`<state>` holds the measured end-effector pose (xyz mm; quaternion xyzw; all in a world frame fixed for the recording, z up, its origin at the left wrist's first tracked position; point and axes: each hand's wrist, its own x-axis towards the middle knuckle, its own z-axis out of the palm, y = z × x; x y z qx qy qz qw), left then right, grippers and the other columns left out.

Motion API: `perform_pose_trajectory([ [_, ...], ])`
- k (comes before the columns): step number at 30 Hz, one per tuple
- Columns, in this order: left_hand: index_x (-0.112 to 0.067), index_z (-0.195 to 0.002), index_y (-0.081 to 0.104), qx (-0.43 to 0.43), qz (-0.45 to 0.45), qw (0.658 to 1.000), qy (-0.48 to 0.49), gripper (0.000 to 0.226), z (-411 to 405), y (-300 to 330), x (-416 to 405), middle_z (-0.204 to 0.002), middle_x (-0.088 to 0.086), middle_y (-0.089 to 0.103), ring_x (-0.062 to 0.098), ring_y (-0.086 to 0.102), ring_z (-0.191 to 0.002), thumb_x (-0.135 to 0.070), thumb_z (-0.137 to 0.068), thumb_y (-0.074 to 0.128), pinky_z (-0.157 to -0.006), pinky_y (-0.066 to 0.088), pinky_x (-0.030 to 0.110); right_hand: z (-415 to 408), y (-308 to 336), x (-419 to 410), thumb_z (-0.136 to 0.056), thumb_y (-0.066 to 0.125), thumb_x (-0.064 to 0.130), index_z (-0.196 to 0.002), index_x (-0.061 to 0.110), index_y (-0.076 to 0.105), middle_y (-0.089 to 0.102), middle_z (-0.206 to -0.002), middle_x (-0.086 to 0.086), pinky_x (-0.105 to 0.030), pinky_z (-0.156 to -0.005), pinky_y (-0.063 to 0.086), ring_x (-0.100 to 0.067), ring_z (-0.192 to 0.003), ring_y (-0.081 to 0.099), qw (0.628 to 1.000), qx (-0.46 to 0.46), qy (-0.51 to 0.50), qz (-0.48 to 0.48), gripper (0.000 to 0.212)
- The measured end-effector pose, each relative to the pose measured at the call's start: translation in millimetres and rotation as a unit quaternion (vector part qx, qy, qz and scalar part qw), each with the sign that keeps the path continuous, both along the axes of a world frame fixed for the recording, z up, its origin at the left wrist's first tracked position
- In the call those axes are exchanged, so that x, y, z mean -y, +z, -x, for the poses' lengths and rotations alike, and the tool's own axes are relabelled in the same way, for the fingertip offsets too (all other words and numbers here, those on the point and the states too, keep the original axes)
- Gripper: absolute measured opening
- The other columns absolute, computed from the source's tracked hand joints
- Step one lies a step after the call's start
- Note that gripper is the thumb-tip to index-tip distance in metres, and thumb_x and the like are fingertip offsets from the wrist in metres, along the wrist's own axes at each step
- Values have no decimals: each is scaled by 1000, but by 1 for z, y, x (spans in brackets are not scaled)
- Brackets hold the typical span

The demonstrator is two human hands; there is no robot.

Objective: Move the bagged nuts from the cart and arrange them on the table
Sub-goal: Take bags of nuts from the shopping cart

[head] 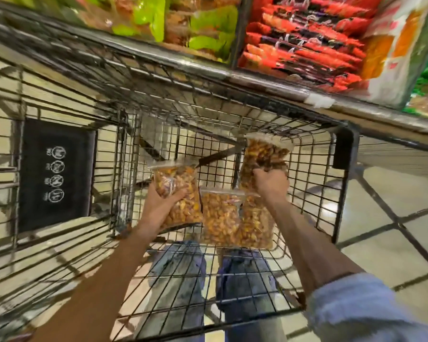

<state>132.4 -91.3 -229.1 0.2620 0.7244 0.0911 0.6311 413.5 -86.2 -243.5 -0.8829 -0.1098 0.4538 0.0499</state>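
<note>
The bagged nuts are inside the wire cart, and I count four clear bags there. My left hand is curled around the lower part of the left bag, with the fingers closing over its front. My right hand is clamped on the far right bag, which stands upright, close to the front wall of the basket. Two more bags stay on the cart floor: the middle bag lies between my two hands, and another bag lies just beside it, under my right forearm. I judge that the step in hand is the pick-up, so each hand takes one bag while nothing from this load is yet out of the cart. The table I cannot see from here; above the cart rim there is only a display edge with red packets and green packets. The next move, I think, needs both bags lifted straight up over the wire rim without catching the sealed tops on the grid. The plastic looks slippery and the contents loose, so a firm hold is needed.
</note>
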Motion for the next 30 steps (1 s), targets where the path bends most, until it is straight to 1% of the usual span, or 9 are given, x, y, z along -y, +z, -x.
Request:
perform_pose_trajectory([
  [2,-27,-149,38,-4,11,1000,3,110,3,2,4,-127,-2,63,21,68,-115,-60,-59,92,-97,58,49,-5,-2,-1,-99,66,33,-105,1,72,73,-105,-13,-34,-89,58,-26,-91,64,1000,16,11,13,33],
  [4,-27,-146,42,-2,17,1000,15,114,5,2,7,-132,1,63,24,67,-118,-67,-51,92,-101,56,54,-4,0,-3,-95,68,34,-104,4,73,74,-109,-14,-39,-99,55,-29,-98,64,999,25,21,2,31],
  [9,-26,-147,42,32,19,999,25,93,5,13,11,-132,3,66,24,69,-117,-46,-70,89,-101,56,56,3,16,7,-96,76,25,-114,8,73,72,-100,-3,-13,-61,48,-16,-84,66,992,-44,1,-118,25],
  [13,-25,-144,42,30,12,999,35,83,0,36,9,-121,-2,64,15,68,-101,-44,-76,87,-81,58,37,9,49,23,-99,73,39,-113,27,65,75,-111,1,-32,-82,63,-18,-102,74,966,-154,-22,-207,20],
  [16,-25,-149,41,35,15,999,27,104,-4,70,8,-129,4,64,25,70,-107,-57,-64,91,-92,59,48,15,88,39,-96,73,47,-137,26,57,75,-122,-4,-40,-85,65,-23,-107,76,947,-218,-85,-220,49],
  [20,-30,-153,39,48,-7,999,-1,125,-4,118,8,-139,4,62,29,67,-120,-73,-48,94,-101,56,57,22,143,68,-75,83,72,-138,38,59,78,-123,-9,-60,-98,60,-33,-108,78,939,-246,-125,-206,75],
  [25,-28,-147,44,81,-44,993,-78,115,-20,196,6,-128,0,67,25,73,-109,-71,-53,93,-92,61,52,29,227,105,-81,82,62,-117,59,63,80,-119,4,-56,-101,59,-27,-110,78,928,-223,-152,-256,41],
  [27,-30,-154,36,85,-56,988,-112,128,-31,224,6,-137,-8,61,25,66,-122,-77,-49,90,-105,53,55,25,249,123,-75,83,73,-121,71,58,71,-138,6,-54,-109,55,-23,-123,71,924,-206,-168,-274,52],
  [30,-38,-162,24,105,-98,977,-158,123,-51,267,9,-151,-12,52,19,55,-135,-77,-62,85,-117,42,56,19,288,148,-70,86,74,-135,61,57,69,-143,5,-51,-110,55,-20,-125,71,897,-198,-217,-331,73],
])
